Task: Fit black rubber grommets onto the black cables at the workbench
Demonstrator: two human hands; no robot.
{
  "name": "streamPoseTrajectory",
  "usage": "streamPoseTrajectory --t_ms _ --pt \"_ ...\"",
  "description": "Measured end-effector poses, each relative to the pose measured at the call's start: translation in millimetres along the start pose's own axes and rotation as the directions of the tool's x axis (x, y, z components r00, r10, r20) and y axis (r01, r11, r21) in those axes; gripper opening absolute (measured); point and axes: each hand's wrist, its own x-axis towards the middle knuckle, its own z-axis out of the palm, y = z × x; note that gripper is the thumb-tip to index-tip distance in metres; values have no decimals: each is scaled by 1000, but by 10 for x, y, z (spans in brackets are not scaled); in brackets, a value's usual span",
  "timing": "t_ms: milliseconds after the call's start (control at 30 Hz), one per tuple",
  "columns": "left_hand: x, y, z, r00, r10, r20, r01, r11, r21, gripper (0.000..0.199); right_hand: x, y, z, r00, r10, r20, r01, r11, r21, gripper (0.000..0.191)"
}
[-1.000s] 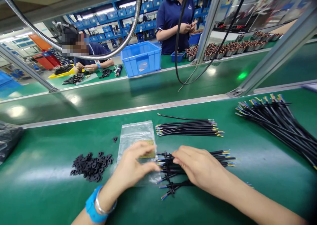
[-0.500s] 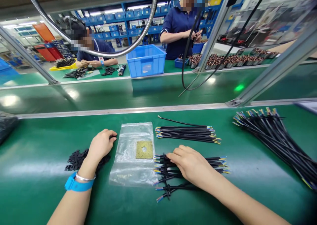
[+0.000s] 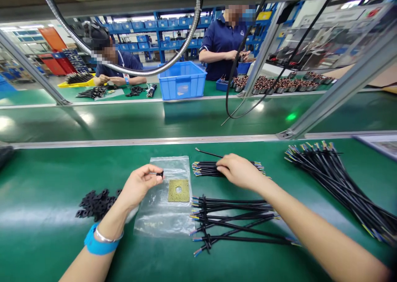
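Observation:
My left hand pinches a small black part above a clear plastic bag. On the bag lies a yellowish square pad with a hole. A pile of small black parts sits left of that wrist. My right hand rests over the upper bundle of black cables, fingers bent down onto it; whether a cable is between the fingertips is hidden. Nearer to me lies a second group of black cables, with black pieces around them near their left ends.
A large bundle of black cables lies at the right. Beyond the metal rail stands a blue bin. Two people work across the line. A black cable loop and a metal hose hang overhead.
My right hand has moved from the nearer cables up to the upper bundle. My left hand has moved right, over the bag, and the small black part in its fingers now shows clearly.

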Motion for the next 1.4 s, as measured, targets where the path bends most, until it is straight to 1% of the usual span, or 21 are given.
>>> streamPoseTrajectory --t_ms 167,267,333,433,500,533,567,600,633,667,700,767,867,933,967,1033,1100,1133,1200,1267,1400 --pt "-53 -83 204 996 -38 77 47 992 -119 34 644 185 169 994 94 -61 -99 992 -78 14" --pt "-51 -154 277 996 -1 90 9 996 -89 31 753 168 177 991 96 -97 -106 988 -109 11" --pt "-40 -188 306 996 10 90 -10 1000 3 23 663 103 103 986 76 -146 -93 989 -113 13" --pt "-31 -215 346 996 12 85 -20 996 87 15 330 -70 -51 974 17 -227 -41 994 -103 20" --pt "-44 -228 387 989 122 88 -139 966 219 13 48 -218 -109 962 -37 -272 16 997 -78 21" --pt "-56 -237 414 968 224 112 -249 910 332 14 -90 -293 -113 949 -74 -306 61 997 -51 20" --pt "-72 -247 446 927 339 162 -375 808 454 17 -217 -363 -101 924 -120 -364 126 992 -5 18" --pt "-91 -259 481 866 438 240 -491 663 565 20 -329 -425 -76 900 -150 -409 181 983 39 16" --pt "-111 -273 518 804 495 328 -574 506 644 24 -424 -476 -44 881 -167 -443 225 971 82 14" --pt "-131 -285 555 761 509 403 -617 376 691 26 -499 -515 -9 870 -171 -462 253 960 121 12" --pt "-149 -297 591 738 492 462 -634 271 724 28 -556 -543 24 872 -164 -462 259 954 151 13" --pt "-175 -312 653 739 419 528 -623 125 772 32 -623 -572 69 883 -146 -447 254 948 193 14" --pt "-184 -309 704 749 374 547 -604 47 795 36 -655 -589 89 890 -142 -433 257 941 221 13" --pt "-178 -289 708 757 395 520 -604 119 788 38 -662 -605 94 901 -146 -408 251 944 216 13" --pt "-175 -275 705 774 404 488 -598 210 774 37 -665 -616 101 908 -147 -393 243 947 209 15" --pt "-175 -242 695 851 376 367 -520 508 687 34 -670 -647 126 914 -148 -378 236 952 196 19" --pt "-188 -207 695 941 265 209 -334 824 458 26 -671 -682 162 904 -154 -399 244 951 187 20" --pt "-200 -189 701 971 189 147 -226 926 303 22 -668 -701 181 894 -157 -420 252 951 180 21" --pt "-233 -156 724 994 57 93 -58 998 6 20 -657 -736 212 871 -164 -463 264 951 159 20" --pt "-274 -126 753 994 -15 108 36 981 -193 22 -643 -766 230 852 -173 -494 269 954 131 20" --pt "-344 -73 786 986 -78 147 125 928 -351 24 -628 -794 237 826 -202 -526 276 959 65 20"
